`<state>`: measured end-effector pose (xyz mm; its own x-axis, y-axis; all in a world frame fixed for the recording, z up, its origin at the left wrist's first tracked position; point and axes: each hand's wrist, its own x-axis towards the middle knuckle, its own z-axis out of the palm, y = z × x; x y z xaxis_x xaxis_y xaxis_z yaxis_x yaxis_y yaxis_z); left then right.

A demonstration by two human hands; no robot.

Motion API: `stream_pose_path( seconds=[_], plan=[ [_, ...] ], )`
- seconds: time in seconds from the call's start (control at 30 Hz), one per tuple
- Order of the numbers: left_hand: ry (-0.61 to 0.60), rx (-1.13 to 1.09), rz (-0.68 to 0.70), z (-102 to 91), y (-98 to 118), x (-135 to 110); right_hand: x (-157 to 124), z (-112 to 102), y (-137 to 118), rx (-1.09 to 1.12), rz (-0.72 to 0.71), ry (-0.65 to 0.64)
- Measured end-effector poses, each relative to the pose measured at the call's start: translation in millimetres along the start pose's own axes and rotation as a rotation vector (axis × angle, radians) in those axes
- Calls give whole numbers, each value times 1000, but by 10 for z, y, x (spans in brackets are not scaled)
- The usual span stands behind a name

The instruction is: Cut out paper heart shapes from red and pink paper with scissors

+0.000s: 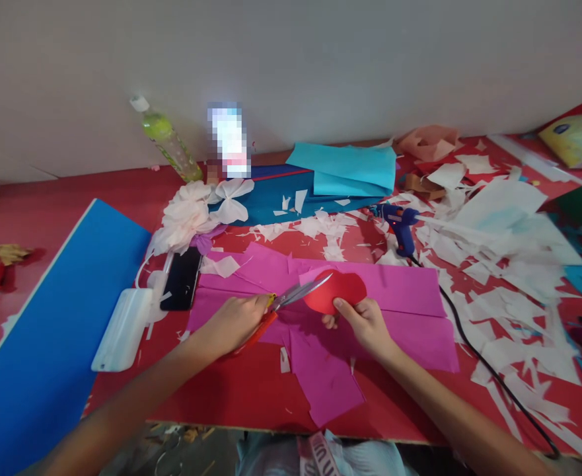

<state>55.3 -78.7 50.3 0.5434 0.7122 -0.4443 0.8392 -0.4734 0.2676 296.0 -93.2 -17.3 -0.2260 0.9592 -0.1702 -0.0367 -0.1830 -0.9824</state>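
Clenched around the scissors [299, 291], the left hand [241, 324] has its grip on the handles, while the right hand [363, 324] pinches a rounded piece of red paper [346, 287], thumb on top and fingers curled beneath.

From where I stand, the red desk [255, 396] carries everything. Biggest on it is the blue board [47, 317], off to the left of the magenta paper [400, 284], which lies spread beneath both hands. Over the middle of that magenta paper, the scissors point toward the right hand, their blades lying against the red piece; I can't tell whether they have bitten into its edge. A blue glue gun [403, 235] sits just past the magenta paper's far edge, toward its right end. The red piece is held up above the magenta paper, and one small white scrap [285, 360] lies by its near side.

This looks like trimming the red outline. To do it well, I'd turn the paper into the blades rather than twist the scissors, cut deep in the jaws with long, smooth strokes, keep that right thumb clear of the tips, and hold the magenta paper out of the cut.
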Motion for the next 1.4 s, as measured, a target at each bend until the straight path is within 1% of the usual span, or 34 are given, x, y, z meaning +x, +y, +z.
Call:
stream_pose_path(
  seconds=[0.1, 0.23, 0.37, 0.53, 0.77, 0.97, 1.17, 1.4],
  plan=[
    [-1, -18, -1, -4, 43, 22, -49, 68, 17, 15, -11, 62],
    [-23, -31, -21, -15, 111, 62, -124, 164, 32, 54, -34, 193],
    [-55, -30, -28, -32, 184, 105, -180, 207, 66, 95, -26, 243],
    [-43, -26, -15, -35, 268, 162, -203, 185, 112, 124, -53, 314],
    [-39, -18, 13, -23, 284, 200, -216, 163, 107, 143, -55, 328],
    [-23, -5, 19, -53, 279, 219, -228, 161, 92, 109, -60, 362],
    [-52, 49, 20, -93, 284, 233, -226, 152, 80, 115, -71, 362],
    [-13, 33, 54, -118, 269, 216, -226, 148, 88, 83, -66, 349]
  ],
)
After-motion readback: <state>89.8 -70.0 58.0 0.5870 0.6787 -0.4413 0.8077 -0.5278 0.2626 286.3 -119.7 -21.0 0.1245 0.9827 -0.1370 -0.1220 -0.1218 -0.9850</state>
